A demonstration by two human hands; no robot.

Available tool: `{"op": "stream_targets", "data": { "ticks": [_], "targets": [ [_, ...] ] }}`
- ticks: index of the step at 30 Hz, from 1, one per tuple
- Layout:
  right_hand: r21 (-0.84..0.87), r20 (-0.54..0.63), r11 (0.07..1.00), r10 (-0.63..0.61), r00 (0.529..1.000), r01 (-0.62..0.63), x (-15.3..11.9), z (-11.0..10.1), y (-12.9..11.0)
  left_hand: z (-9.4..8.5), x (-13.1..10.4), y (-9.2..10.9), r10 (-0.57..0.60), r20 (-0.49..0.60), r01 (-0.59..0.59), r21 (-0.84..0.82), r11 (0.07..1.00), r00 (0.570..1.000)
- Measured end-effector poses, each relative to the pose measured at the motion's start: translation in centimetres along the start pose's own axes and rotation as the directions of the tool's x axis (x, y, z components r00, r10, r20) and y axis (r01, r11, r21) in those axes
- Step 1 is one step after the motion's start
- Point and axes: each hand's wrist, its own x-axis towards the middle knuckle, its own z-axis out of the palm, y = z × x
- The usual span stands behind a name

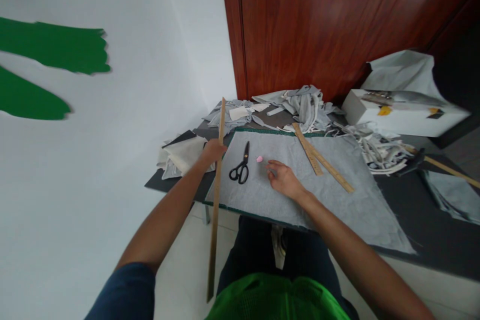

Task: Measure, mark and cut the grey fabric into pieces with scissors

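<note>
Left hand (pixel 214 151) gripping a long ruler (pixel 218 185), right hand (pixel 284 179) loosely open near pink chalk (pixel 259 159).

The right fingers are slightly curled, just beside the chalk on the grey cloth (pixel 270 200). Black scissors (pixel 243 164) lie between the hands; two shorter rulers (pixel 330 166) rest to the right. Fabric scraps (pixel 305 105) and a white box (pixel 401 112) stand farther back on the dark table (pixel 442 240).

No readable text — none anywhere.

Soft, slightly dim light; faint shadows, mild overall blur, and edges stretched by wide-angle distortion.
</note>
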Motion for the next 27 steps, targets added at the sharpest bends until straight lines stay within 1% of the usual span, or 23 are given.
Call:
{"op": "stream_targets", "data": {
  "ticks": [2,3,6,9,12,13,15,17,19,20,21,22,23,24,25,26,27],
  "targets": [
    [0.030,0.007,1.000,-0.007,1.000,0.007,0.2,0.0,-0.7,-0.6,0.0,0.6,-0.029,-0.044,0.020,-0.187,0.982,0.999],
    [0.054,0.012,0.999,-0.004,1.000,0.003,0.4,0.0,-1.1,-0.9,0.0,1.0,-0.050,-0.063,0.030,-0.287,0.957,0.997],
    [0.157,0.055,0.985,0.069,0.996,-0.077,0.9,0.0,-2.4,-1.8,-0.1,2.5,-0.098,-0.091,0.032,-0.553,0.832,0.991],
    [0.293,0.164,0.936,0.150,0.975,-0.193,1.8,-0.3,-3.9,-2.5,0.1,4.1,-0.150,-0.086,0.047,-0.702,0.710,0.985],
    [0.398,0.245,0.886,0.149,0.958,-0.240,3.1,-0.6,-5.4,-2.4,0.2,5.4,-0.168,-0.055,0.056,-0.804,0.592,0.984],
    [0.390,0.254,0.888,0.153,0.955,-0.246,3.6,-0.7,-5.8,-2.1,0.2,5.8,-0.174,-0.049,0.058,-0.826,0.560,0.983],
    [0.295,0.225,0.925,0.177,0.958,-0.240,4.6,-0.8,-6.2,-1.1,0.0,6.4,-0.186,-0.039,0.066,-0.848,0.526,0.982],
    [0.145,0.125,0.970,0.177,0.976,-0.194,5.3,-1.1,-6.0,0.4,-0.5,6.8,-0.174,-0.016,0.074,-0.861,0.502,0.985],
    [-0.001,0.014,0.993,0.114,0.993,-0.114,5.7,-1.5,-5.3,1.8,-1.2,7.0,-0.127,0.049,0.100,-0.893,0.438,0.991],
    [-0.060,-0.015,0.995,0.073,0.997,-0.074,5.6,-1.9,-4.7,2.5,-1.6,6.9,-0.099,0.086,0.120,-0.906,0.407,0.991],
    [-0.103,-0.030,0.994,0.043,0.999,-0.046,5.3,-2.3,-4.0,2.9,-2.0,6.8,-0.069,0.146,0.161,-0.901,0.403,0.987],
    [-0.129,-0.036,0.991,0.025,0.999,-0.029,4.8,-2.8,-3.2,3.2,-2.3,6.5,-0.047,0.220,0.218,-0.873,0.436,0.974],
    [-0.142,-0.033,0.990,0.014,0.999,-0.018,4.2,-3.4,-2.3,3.3,-2.5,6.1,-0.034,0.295,0.272,-0.822,0.500,0.955],
    [-0.150,-0.022,0.989,0.014,1.000,-0.017,3.4,-4.0,-1.3,3.2,-2.7,5.6,-0.035,0.359,0.311,-0.750,0.584,0.933],
    [-0.160,-0.010,0.987,0.021,1.000,-0.023,2.5,-4.6,-0.3,3.0,-2.7,5.0,-0.045,0.393,0.321,-0.673,0.667,0.918],
    [-0.171,0.003,0.985,0.029,1.000,-0.028,1.5,-5.3,0.8,2.6,-2.6,4.4,-0.053,0.389,0.299,-0.608,0.735,0.920],
    [-0.179,0.010,0.983,0.036,0.999,-0.034,0.5,-5.9,1.8,2.2,-2.5,3.7,-0.047,0.356,0.255,-0.565,0.785,0.933]
  ]
}}
